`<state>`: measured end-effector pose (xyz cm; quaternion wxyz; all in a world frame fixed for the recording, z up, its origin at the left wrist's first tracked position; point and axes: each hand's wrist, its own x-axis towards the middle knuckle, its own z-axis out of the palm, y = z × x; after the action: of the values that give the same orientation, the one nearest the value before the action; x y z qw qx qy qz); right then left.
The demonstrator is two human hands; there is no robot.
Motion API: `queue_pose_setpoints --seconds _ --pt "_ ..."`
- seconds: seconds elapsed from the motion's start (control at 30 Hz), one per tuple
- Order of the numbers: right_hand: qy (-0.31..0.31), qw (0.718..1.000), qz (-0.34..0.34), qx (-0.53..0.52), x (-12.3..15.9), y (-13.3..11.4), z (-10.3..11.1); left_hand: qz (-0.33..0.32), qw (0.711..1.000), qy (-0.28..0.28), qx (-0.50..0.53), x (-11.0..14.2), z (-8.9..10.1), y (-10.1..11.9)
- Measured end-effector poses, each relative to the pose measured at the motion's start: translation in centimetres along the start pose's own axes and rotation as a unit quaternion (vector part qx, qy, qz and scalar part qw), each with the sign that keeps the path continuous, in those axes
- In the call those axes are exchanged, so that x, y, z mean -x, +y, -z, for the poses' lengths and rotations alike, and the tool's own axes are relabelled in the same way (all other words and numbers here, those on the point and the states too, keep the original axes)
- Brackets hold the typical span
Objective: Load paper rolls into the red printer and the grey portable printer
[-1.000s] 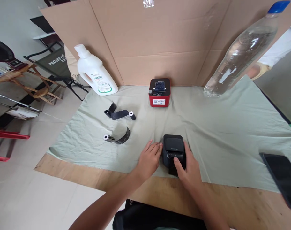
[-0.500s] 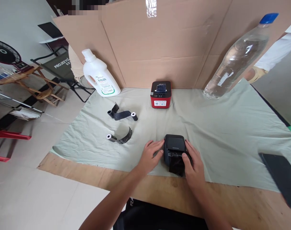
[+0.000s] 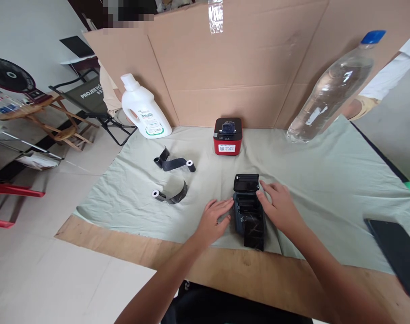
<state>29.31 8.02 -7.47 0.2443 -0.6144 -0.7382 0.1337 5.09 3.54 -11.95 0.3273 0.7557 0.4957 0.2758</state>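
Observation:
A small black printer (image 3: 248, 212) sits on the pale green cloth (image 3: 326, 180) near the front edge, its lid (image 3: 246, 183) swung up and back. A dark strip of paper hangs out of its front. My left hand (image 3: 213, 219) lies flat against the printer's left side, fingers stretched out. My right hand (image 3: 279, 207) rests at the printer's right side with fingers spread, fingertips near the raised lid. Neither hand grips anything.
A red and black printer (image 3: 227, 136) stands further back. Two unrolled dark paper rolls (image 3: 174, 164) (image 3: 170, 195) lie to the left. A white jug (image 3: 144, 108), a clear water bottle (image 3: 329, 90), a cardboard screen (image 3: 232, 58) and a phone (image 3: 398, 252) at the right edge surround them.
The black printer's lid has swung open. My right hand has moved from the printer's front up to its right side near the lid. My left hand has stayed beside it.

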Motion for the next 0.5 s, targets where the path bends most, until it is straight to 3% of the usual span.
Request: queue_pose_setpoints --seconds 0.1,0.2,0.3,0.4,0.5 --pt "-0.008 0.996 0.051 0.069 0.0 -1.0 0.9 0.001 1.000 0.001 0.005 -0.1 0.1 0.1" --pt "-0.124 0.974 0.123 0.142 -0.9 -2.4 1.0 0.003 1.000 0.003 0.010 -0.1 0.1 0.2" --pt "-0.191 0.946 0.144 0.221 -2.1 -3.7 0.4 0.005 1.000 0.002 0.012 -0.1 0.1 0.1" --pt "-0.210 0.935 0.157 0.238 -2.5 -4.3 0.2 0.007 1.000 0.001 0.013 -0.1 0.1 0.1" --pt "-0.199 0.943 0.151 0.220 -2.3 -4.7 1.7 0.006 1.000 0.003 0.016 -0.1 0.1 0.1"
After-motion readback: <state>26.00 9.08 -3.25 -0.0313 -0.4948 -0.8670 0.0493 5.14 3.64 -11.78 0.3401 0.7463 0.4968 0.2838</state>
